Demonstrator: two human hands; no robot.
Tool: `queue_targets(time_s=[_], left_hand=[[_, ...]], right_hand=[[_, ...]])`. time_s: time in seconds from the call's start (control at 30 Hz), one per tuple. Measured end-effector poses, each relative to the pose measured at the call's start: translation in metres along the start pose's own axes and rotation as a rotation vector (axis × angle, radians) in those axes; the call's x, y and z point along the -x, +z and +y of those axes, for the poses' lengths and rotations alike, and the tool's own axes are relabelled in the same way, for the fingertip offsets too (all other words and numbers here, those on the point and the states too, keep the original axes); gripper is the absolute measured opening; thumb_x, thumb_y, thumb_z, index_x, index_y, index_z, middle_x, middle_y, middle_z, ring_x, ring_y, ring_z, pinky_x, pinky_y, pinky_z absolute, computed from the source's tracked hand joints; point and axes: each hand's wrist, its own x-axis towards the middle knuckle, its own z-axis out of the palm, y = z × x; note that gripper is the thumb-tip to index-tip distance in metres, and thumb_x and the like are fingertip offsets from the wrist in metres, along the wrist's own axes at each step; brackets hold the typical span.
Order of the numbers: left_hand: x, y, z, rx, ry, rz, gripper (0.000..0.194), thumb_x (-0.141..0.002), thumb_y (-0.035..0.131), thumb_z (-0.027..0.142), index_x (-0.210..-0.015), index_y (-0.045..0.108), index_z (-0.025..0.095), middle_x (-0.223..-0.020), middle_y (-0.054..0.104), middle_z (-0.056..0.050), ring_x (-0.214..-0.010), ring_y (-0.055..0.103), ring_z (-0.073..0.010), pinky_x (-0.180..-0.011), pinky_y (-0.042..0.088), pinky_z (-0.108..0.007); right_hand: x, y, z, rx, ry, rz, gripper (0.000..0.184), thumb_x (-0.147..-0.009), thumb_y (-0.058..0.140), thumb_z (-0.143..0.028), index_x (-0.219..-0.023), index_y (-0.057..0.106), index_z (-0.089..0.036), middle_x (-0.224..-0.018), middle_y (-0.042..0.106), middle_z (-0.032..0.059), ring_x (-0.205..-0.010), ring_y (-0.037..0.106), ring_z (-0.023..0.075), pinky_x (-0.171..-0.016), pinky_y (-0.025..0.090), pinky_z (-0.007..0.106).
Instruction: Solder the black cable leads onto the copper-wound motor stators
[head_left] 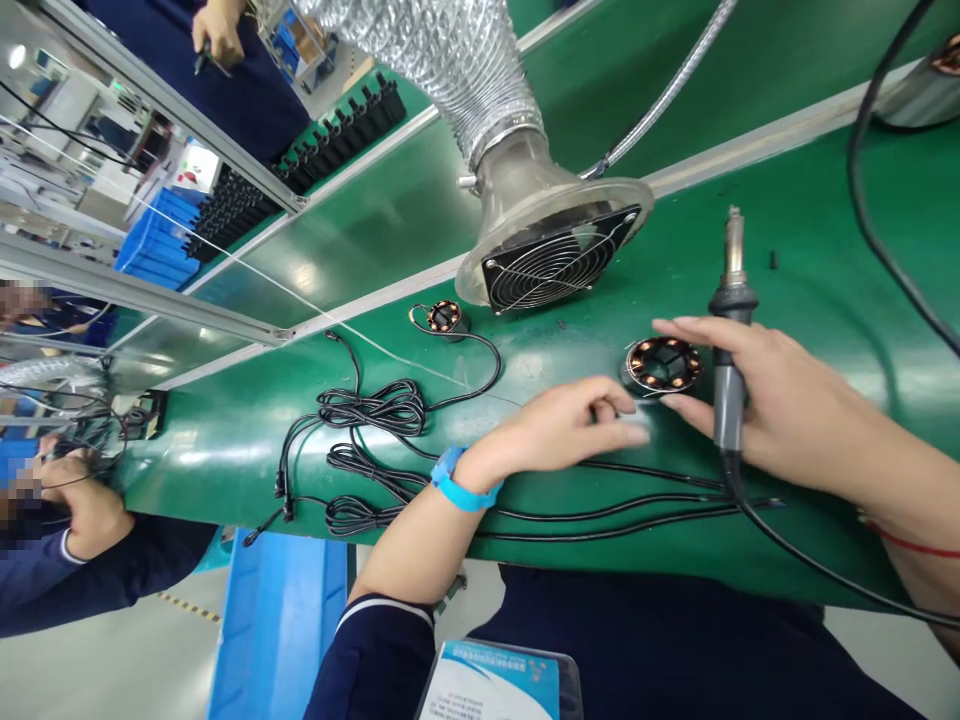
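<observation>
A ring-shaped motor stator [634, 376] with copper windings and a thin pale wire round its rim is on the green bench. My right hand [795, 410] has its index finger and thumb on opposite sides of this stator. A grey-handled soldering iron [728, 405], metal tip pointing to the far side, crosses in front of that hand; whether the hand bears it is unclear. My left hand [574, 425], with a blue wristband [461, 485], hovers just left of the stator, fingers loosely bent and apart, fingertips blurred. Black cables [637, 500] run beneath both hands.
Left on the bench are coiled black cables [375, 405] and a second stator [446, 318] with a cable. A fume extraction hood [555, 250] hangs beyond my hands. A metal cylinder [919, 95] stands far right. Co-workers' hands [219, 35] show at left; a blue bin [277, 620] is below.
</observation>
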Motion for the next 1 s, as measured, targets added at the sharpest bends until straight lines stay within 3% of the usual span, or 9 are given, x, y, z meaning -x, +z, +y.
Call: queue_targets(time_s=[0.07, 0.13, 0.2, 0.33, 0.43, 0.6, 0.77, 0.9, 1.0], left_hand=[[0.005, 0.005, 0.006, -0.354, -0.003, -0.11, 0.024, -0.082, 0.063, 0.034, -0.098, 0.059, 0.017, -0.097, 0.058, -0.005, -0.082, 0.052, -0.0146, -0.075, 0.042, -0.028], [0.008, 0.008, 0.012, -0.542, 0.021, -0.165, 0.013, -0.085, 0.058, 0.027, -0.092, 0.059, 0.017, -0.103, 0.057, -0.006, -0.084, 0.053, -0.0162, -0.075, 0.042, -0.029], [0.009, 0.008, 0.016, -0.468, 0.053, -0.108, 0.007, -0.086, 0.053, 0.023, -0.085, 0.057, 0.017, -0.095, 0.057, -0.004, -0.08, 0.052, -0.0139, -0.073, 0.041, -0.027], [0.01, -0.005, 0.014, 0.092, -0.025, 0.122, 0.017, -0.082, 0.06, 0.031, -0.082, 0.052, 0.016, -0.068, 0.048, 0.004, -0.058, 0.037, -0.0053, -0.055, 0.032, -0.02], [0.011, -0.013, 0.011, 0.314, -0.066, 0.172, 0.025, -0.076, 0.065, 0.035, -0.081, 0.051, 0.015, -0.059, 0.039, 0.007, -0.051, 0.03, -0.0035, -0.048, 0.025, -0.019], [0.009, -0.012, 0.012, 0.324, -0.057, 0.136, 0.022, -0.075, 0.065, 0.032, -0.079, 0.051, 0.015, -0.057, 0.039, 0.008, -0.05, 0.03, -0.0034, -0.047, 0.024, -0.02], [0.008, -0.011, 0.011, 0.3, -0.075, 0.112, 0.021, -0.077, 0.065, 0.031, -0.082, 0.052, 0.014, -0.061, 0.041, 0.007, -0.053, 0.031, -0.0037, -0.05, 0.026, -0.02], [0.009, -0.007, 0.013, 0.278, 0.114, 0.11, 0.028, -0.091, 0.045, 0.04, -0.092, 0.057, 0.014, -0.079, 0.054, 0.0, -0.064, 0.043, -0.0062, -0.063, 0.038, -0.021], [0.011, -0.004, 0.015, 0.157, 0.233, 0.095, 0.041, -0.098, 0.028, 0.04, -0.087, 0.058, 0.013, -0.085, 0.057, -0.004, -0.076, 0.05, -0.0087, -0.077, 0.042, -0.022]], right_hand=[[0.002, -0.006, 0.004, -0.072, 0.017, 0.02, 0.059, -0.093, 0.039, -0.063, -0.134, 0.038, -0.02, -0.125, 0.054, 0.0089, -0.102, 0.058, 0.0242, -0.081, 0.047, 0.038], [0.005, -0.013, 0.002, -0.133, 0.055, 0.061, 0.057, -0.092, 0.044, -0.061, -0.134, 0.039, -0.022, -0.124, 0.055, 0.0073, -0.11, 0.056, 0.0235, -0.088, 0.048, 0.037], [0.007, -0.019, -0.005, -0.171, 0.113, 0.106, 0.05, -0.092, 0.048, -0.056, -0.13, 0.043, -0.023, -0.115, 0.061, 0.0056, -0.106, 0.059, 0.0212, -0.088, 0.05, 0.035], [0.006, -0.027, -0.028, -0.402, 0.237, 0.222, 0.038, -0.089, 0.056, -0.045, -0.119, 0.048, -0.023, -0.093, 0.065, 0.004, -0.085, 0.065, 0.0192, -0.087, 0.054, 0.036], [0.001, -0.028, -0.042, -0.639, 0.291, 0.278, 0.037, -0.084, 0.064, -0.037, -0.113, 0.048, -0.022, -0.088, 0.064, 0.0026, -0.07, 0.064, 0.0173, -0.075, 0.059, 0.033], [-0.005, -0.026, -0.052, -0.717, 0.329, 0.318, 0.04, -0.082, 0.066, -0.033, -0.115, 0.046, -0.021, -0.087, 0.064, 0.0033, -0.077, 0.065, 0.016, -0.079, 0.059, 0.029], [-0.005, -0.028, -0.054, -0.708, 0.389, 0.282, 0.039, -0.083, 0.064, -0.037, -0.113, 0.045, -0.023, -0.085, 0.064, 0.0025, -0.076, 0.064, 0.0159, -0.059, 0.055, 0.023], [-0.003, -0.021, -0.049, -0.719, 0.297, 0.208, 0.034, -0.086, 0.061, -0.035, -0.113, 0.045, -0.022, -0.082, 0.063, 0.0013, -0.073, 0.063, 0.0128, -0.063, 0.055, 0.021], [-0.002, -0.012, -0.047, -0.767, 0.254, 0.154, 0.04, -0.087, 0.061, -0.032, -0.121, 0.043, -0.023, -0.086, 0.061, 0.001, -0.073, 0.062, 0.0102, -0.069, 0.056, 0.019]])
